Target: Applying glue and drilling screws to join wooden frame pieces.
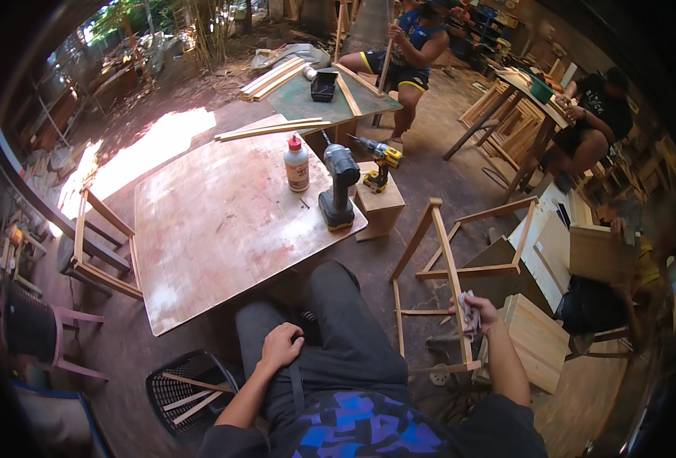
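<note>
My left hand (280,348) lies on my thigh with loosely bent fingers and holds nothing that I can see. On the right, my right hand (487,314) is closed on a crumpled greyish rag (471,313). That rag presses against a long bar of a pale wooden frame (449,263), which stands tilted on the floor beside my leg. Partly behind my fingers, the contact between rag and wood is hidden. In front of me is a worn wooden tabletop (208,229). On it stand a white glue bottle (297,168) with a red cap and a grey-black cordless drill (339,183).
A yellow drill (382,160) sits on a wooden box (380,206) at the table's right. Wooden strips lie on a green table (292,99) ahead. A black basket (189,389) is at lower left, wooden panels (532,340) at right. Several people work nearby.
</note>
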Available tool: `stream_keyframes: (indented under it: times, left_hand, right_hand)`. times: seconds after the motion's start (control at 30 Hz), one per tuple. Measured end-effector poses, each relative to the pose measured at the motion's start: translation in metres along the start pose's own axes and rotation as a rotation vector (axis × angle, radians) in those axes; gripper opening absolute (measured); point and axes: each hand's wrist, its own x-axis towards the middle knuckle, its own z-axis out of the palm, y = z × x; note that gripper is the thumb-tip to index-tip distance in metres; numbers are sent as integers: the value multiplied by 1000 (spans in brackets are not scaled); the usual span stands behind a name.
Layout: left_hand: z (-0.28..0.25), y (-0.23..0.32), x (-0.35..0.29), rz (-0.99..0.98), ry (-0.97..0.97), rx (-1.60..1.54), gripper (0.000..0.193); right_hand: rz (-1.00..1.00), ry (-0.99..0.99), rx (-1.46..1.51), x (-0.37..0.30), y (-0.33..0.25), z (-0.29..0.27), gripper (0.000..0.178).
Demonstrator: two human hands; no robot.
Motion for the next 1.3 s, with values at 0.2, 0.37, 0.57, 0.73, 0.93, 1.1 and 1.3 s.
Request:
stream_keyframes:
  times: [0.2, 0.37, 0.57, 0.73, 0.93, 1.1, 1.3]
  left_hand:
    - [21, 18, 14, -285, 129, -96, 27]
    - [23, 59, 28, -108, 444, -386, 14]
    - [124, 162, 93, 164, -234, -789, 43]
    - [194, 191, 101, -185, -983, -1228, 78]
    - [204, 182, 98, -350, -811, -1279, 79]
    - [209, 180, 103, -228, -908, -1097, 75]
    - [205, 171, 100, -263, -753, -1210, 67]
  right_hand:
    - [146, 64, -13, -9, 30, -16, 42]
    - [213, -91, 25, -27, 48, -17, 52]
    - [244, -94, -59, -40, 81, -2, 51]
    - [238, -7, -362, -59, 87, 11, 52]
    - [125, 134, -555, -75, 40, 12, 57]
    - [104, -8, -582, -55, 32, 26, 54]
    - [-5, 172, -542, -37, 35, 25, 47]
